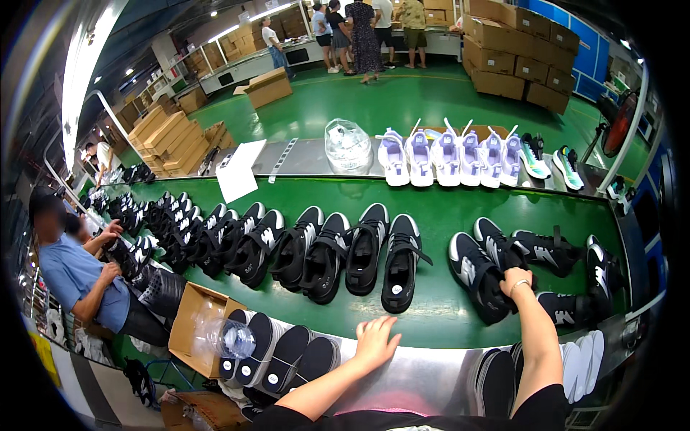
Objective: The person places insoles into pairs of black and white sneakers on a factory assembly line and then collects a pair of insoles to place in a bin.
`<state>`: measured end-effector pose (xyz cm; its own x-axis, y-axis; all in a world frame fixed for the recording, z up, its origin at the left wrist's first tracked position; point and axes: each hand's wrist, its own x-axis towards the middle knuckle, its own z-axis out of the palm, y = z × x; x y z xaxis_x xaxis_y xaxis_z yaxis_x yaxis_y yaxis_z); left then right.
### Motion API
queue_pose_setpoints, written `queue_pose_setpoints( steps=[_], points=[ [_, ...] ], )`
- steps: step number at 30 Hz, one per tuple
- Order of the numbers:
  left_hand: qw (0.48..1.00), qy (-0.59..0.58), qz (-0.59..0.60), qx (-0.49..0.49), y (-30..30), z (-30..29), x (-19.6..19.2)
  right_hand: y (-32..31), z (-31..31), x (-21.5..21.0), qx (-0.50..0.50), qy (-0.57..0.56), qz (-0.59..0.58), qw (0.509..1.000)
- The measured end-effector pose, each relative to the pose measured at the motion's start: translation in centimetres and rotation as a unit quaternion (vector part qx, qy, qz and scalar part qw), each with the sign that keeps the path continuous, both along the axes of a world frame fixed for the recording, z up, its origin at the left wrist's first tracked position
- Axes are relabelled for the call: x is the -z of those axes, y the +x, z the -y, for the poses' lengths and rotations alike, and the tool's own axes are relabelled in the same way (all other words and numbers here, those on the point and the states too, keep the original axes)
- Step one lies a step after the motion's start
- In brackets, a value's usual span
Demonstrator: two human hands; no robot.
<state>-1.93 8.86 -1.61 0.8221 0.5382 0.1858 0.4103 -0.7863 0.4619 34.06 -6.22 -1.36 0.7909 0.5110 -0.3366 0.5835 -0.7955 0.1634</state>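
Note:
My right hand (pixel 516 280) is closed on a pair of black sneakers (pixel 473 271) with silvery toes and white side marks, gripping near their heels; the inner shoe is partly covered by the hand. Fingers apart, my left hand (pixel 376 340) lies by the metal edge (pixel 424 370) of the green worktop and holds nothing. Just beyond it stands the nearest sneaker (pixel 400 262) of a long row of black sneakers reaching away to the left. More loose black sneakers (pixel 548 251) lie right of my right hand, some on their sides.
Black insoles (pixel 291 353) lie at the near left beside an open carton (pixel 188 325) holding clear plastic. Dark insoles (pixel 494 384) and white insoles (pixel 591 359) sit near right. Lilac sneakers (pixel 445 158) line the far ledge. A co-worker (pixel 90 269) stands at left.

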Motion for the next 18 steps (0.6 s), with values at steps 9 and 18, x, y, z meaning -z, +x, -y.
queue_pose_setpoints(
  steps=[9,18],
  points=[
    [0.898,-0.401,0.173,0.050,1.6,4.9,-4.6,-16.9,0.1,-9.5,-0.055,0.257,0.030,0.964],
    [0.833,-0.549,-0.017,0.065,-5.1,11.3,5.4,-30.6,7.6,-5.1,-0.081,0.098,-0.042,0.991]
  ],
)
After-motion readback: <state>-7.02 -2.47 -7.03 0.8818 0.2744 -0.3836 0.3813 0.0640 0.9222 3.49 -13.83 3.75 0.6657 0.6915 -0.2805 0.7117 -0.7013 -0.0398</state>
